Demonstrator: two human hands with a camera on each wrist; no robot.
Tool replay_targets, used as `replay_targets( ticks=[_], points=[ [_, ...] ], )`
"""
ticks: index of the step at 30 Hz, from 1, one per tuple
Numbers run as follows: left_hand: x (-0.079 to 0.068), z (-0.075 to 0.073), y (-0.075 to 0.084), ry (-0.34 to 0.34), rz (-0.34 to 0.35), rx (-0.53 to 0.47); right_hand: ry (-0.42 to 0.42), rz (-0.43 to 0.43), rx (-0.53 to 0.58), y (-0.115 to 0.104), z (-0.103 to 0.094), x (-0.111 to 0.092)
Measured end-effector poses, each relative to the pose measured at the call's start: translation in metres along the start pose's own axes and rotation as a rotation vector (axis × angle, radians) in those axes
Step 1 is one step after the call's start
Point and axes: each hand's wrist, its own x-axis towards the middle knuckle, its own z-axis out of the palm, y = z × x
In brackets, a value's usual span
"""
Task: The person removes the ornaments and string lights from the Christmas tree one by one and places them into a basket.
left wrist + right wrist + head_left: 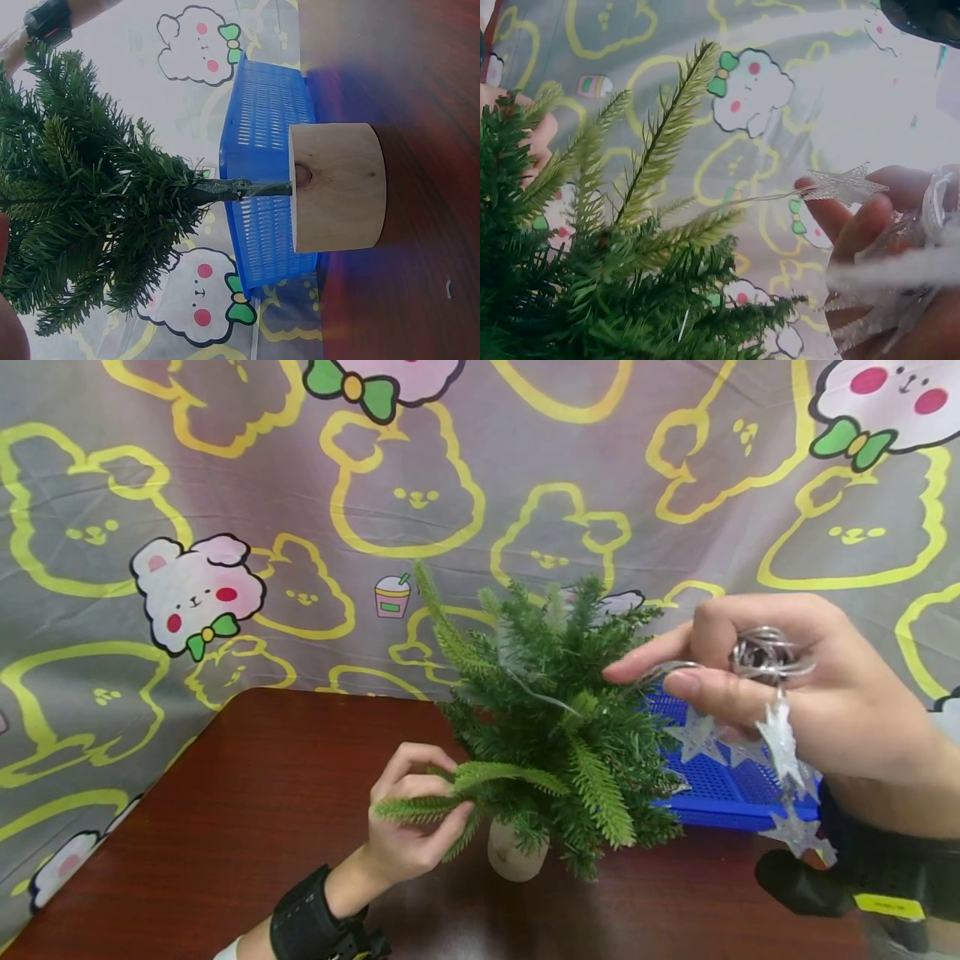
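A small artificial Christmas tree (555,768) stands on the table in a round wooden base (337,187). My left hand (412,827) pinches a light green branch (502,771) low on the tree's left side. To the right of the tree, my right hand (840,693) holds a bundled silver star garland (761,656), its clear wire looped across the palm. Several glittery stars (780,739) dangle below that hand. Thumb and forefinger pinch the wire near one star (844,186), and the wire runs from there into the upper branches.
Behind the tree at right, a blue plastic basket (727,814) sits on the dark red-brown table (300,777). A patterned cloth (262,468) hangs behind the table. In the left wrist view, a tiny pale scrap (449,289) lies near the wooden base.
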Motion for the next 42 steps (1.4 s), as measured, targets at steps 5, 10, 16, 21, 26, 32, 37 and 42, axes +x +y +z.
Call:
replay_targets(
  ticks=[5,10,16,21,26,32,37,42],
  points=[
    [0.000,0.001,0.000,-0.006,0.004,0.002,-0.059,-0.030,0.019,-0.016,0.010,0.017],
    [0.001,0.000,0.000,-0.007,0.010,0.004,-0.078,-0.057,-0.309,-0.042,0.025,0.038],
    [0.001,0.000,-0.001,-0.007,0.010,0.005,-0.062,-0.154,-0.697,-0.048,0.032,0.055],
    [0.000,0.000,0.000,-0.007,0.007,0.008,-0.130,-0.150,-0.885,-0.044,0.032,0.062],
    [0.000,-0.001,0.001,-0.006,0.008,0.016,-0.232,-0.064,-1.083,-0.042,0.034,0.065],
    [0.001,0.001,0.002,-0.001,0.044,0.023,-0.289,0.104,-1.259,-0.040,0.036,0.064],
    [0.001,0.005,0.005,-0.023,0.072,0.010,-0.293,0.140,-1.331,-0.038,0.035,0.061],
    [0.003,0.009,0.009,-0.047,0.121,0.000,-0.267,0.138,-1.355,-0.037,0.035,0.059]
  ],
)
